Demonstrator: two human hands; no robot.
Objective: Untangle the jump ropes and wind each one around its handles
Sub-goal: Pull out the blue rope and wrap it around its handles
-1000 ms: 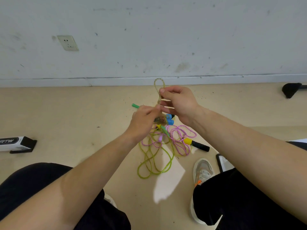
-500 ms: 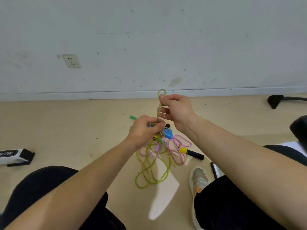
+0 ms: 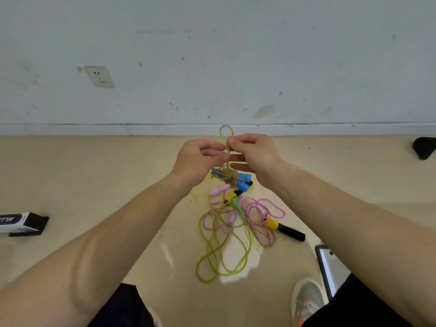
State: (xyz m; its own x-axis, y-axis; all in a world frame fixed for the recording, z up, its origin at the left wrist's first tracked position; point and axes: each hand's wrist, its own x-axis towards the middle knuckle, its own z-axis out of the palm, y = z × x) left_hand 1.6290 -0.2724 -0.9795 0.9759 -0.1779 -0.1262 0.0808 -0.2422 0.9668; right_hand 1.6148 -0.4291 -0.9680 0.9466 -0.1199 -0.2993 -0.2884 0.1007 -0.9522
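Movement since a moment ago?
Left hand [image 3: 200, 159] up off the knotted bundle, now level with right hand [image 3: 254, 152].
Grip?
Both pinching the twisted yellowish rope [image 3: 227, 162] just under its loop, thumb against forefinger; left pinch partly hidden, so probably.
Bundle?
Dangling below with blue handles [image 3: 243, 181], above green rope [image 3: 221, 256] and pink rope [image 3: 257, 215] on the floor [image 3: 118, 185]. Set to untwist that strand.
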